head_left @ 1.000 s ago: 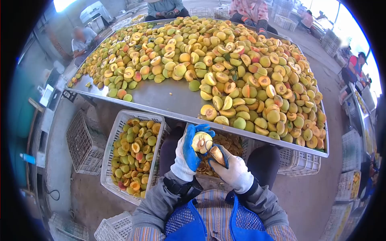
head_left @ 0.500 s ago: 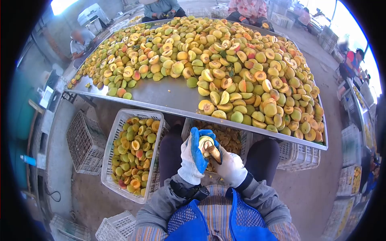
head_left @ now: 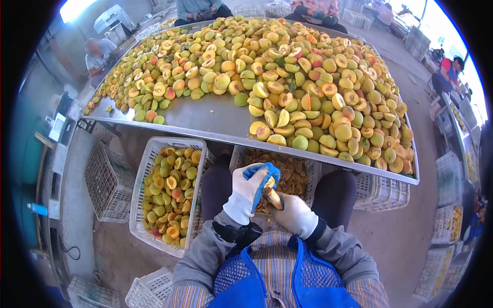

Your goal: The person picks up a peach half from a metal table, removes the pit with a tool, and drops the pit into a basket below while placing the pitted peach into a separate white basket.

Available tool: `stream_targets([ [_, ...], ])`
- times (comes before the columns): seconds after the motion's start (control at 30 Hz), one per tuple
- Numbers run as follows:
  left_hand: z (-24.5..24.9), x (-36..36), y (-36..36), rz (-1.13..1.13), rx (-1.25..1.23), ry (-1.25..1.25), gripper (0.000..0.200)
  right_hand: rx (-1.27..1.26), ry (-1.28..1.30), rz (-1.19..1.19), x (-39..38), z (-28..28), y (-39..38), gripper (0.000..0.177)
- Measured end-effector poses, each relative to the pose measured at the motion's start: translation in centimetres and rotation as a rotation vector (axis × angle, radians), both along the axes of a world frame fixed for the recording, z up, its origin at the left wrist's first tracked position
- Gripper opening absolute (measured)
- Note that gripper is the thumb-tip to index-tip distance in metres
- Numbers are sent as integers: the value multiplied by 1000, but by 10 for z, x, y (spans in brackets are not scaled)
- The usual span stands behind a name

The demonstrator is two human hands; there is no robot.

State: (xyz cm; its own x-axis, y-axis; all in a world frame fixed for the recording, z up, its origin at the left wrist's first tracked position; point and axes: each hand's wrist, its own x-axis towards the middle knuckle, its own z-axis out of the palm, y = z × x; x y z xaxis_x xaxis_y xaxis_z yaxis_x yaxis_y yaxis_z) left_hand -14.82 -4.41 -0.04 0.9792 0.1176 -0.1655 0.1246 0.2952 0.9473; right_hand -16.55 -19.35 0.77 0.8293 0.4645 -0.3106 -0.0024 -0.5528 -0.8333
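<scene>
My left hand (head_left: 247,187), in a white glove with blue coating, is closed around a peach half (head_left: 270,181). Its back faces up and its fingers curl over, so only a sliver of the fruit shows. My right hand (head_left: 295,215), in a white glove, grips a short tool with a wooden-looking handle (head_left: 273,198). The tool points up at the peach half; its tip is hidden. Both hands are above a crate (head_left: 236,156) of brownish scraps between my knees. Beyond them, a metal table (head_left: 200,117) carries a large heap of halved peaches (head_left: 328,102).
Left of my knees stands a white crate (head_left: 134,213) of peach halves. Other plastic crates stand at left (head_left: 107,179), at right under the table (head_left: 382,196), and lower left (head_left: 150,288). Several people sit around the table and farther right. The table's metal edge runs just ahead of my hands.
My left hand has rolled over, hiding the peach half whose cut face showed before. My right hand has dropped slightly, still gripping the tool. The view has shifted a little.
</scene>
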Motion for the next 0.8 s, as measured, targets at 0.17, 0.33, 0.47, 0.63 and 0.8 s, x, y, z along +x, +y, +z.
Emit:
stream_targets([
  [0.17,-12,3,27,-423,-398,-169,30,358,375,131,-3,-30,-2,25],
  [0.33,-3,8,21,-391,-374,-194,36,343,384,156,10,-12,1,26],
  [0.47,-1,5,2,-23,-320,66,38,-26,20,105,21,-17,3,28],
  [0.63,-68,24,66,158,-833,-18,42,-45,-36,188,20,-46,-7,30],
  [0.8,-61,4,176,868,1234,111,56,-324,-108,6,32,-63,-40,48],
])
